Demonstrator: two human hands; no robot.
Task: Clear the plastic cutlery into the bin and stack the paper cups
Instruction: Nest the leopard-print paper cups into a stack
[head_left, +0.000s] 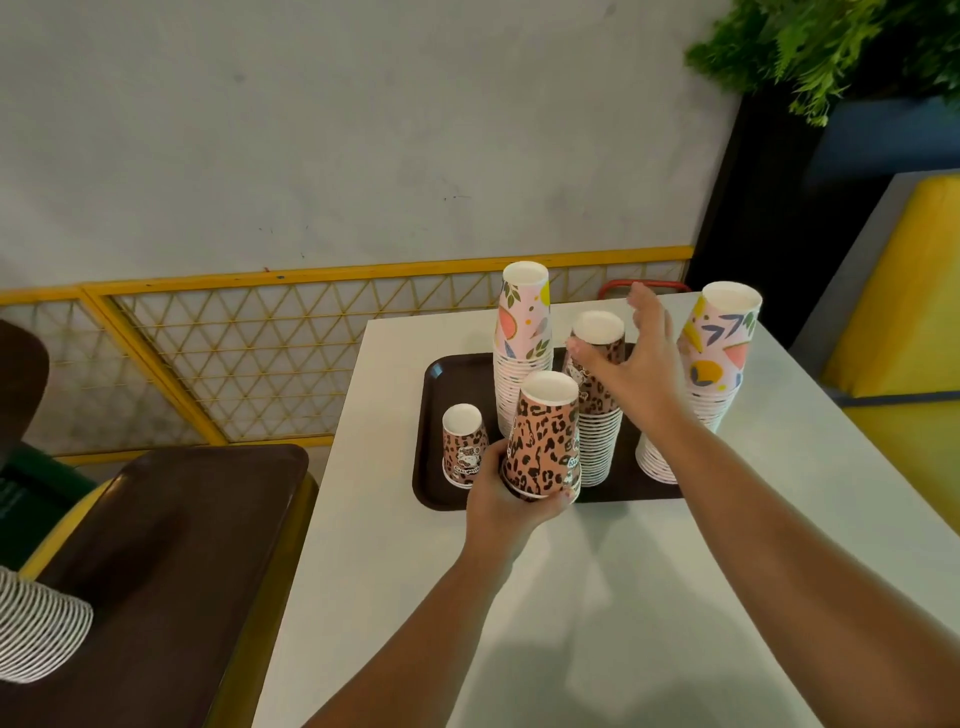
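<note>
My left hand (511, 506) grips a short stack of upside-down leopard-print paper cups (545, 436) near its rims, just above the front of the dark brown tray (447, 379). My right hand (636, 358) is open with fingers spread, reaching over a taller leopard-print stack (597, 415) on the tray; its thumb is at that stack's top cup. A small leopard-print cup (462, 447) stands upside down at the tray's left. A tall floral stack (522, 343) rises behind. Another floral stack (717, 353) leans at the tray's right. No cutlery is visible.
The tray lies on a white table (571, 597) against a wall with a yellow lattice panel (234, 358). To the left, a second brown tray (171, 561) holds a lying stack of white cups (36, 629). A red handle (644, 286) shows behind the table.
</note>
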